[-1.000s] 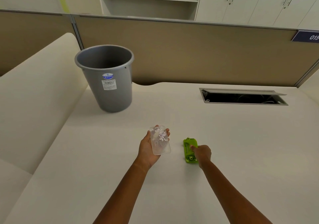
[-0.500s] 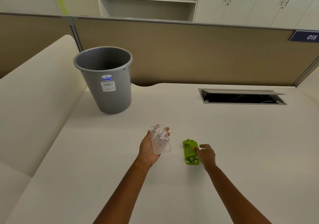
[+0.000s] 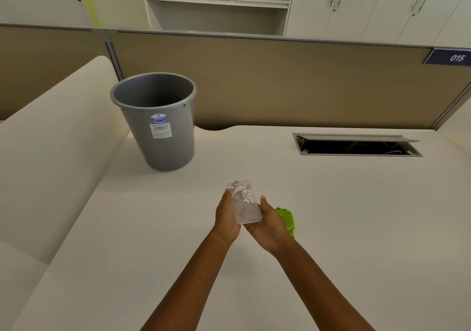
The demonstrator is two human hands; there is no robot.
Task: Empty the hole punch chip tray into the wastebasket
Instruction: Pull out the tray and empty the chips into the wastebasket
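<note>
Clear plastic tray (image 3: 244, 203) cupped by both hands — left (image 3: 226, 213), right (image 3: 267, 225) — light, stiff, slick, loose chips inside: keep level, hold by long edges.

Both bare forearms reach forward from the bottom edge and converge toward the middle. The left hand (image 3: 226, 217) is turned with its thumb side up, thumb lying along the left edge of the clear chip tray (image 3: 245, 203) and fingers wrapped beneath it. The right hand (image 3: 267, 225) is palm up, cupped under the tray's near right corner, its thumb raised against the right edge. The 2 hands touch each other below the tray, wrists angled inward, so the forearms form a narrow V.
</note>
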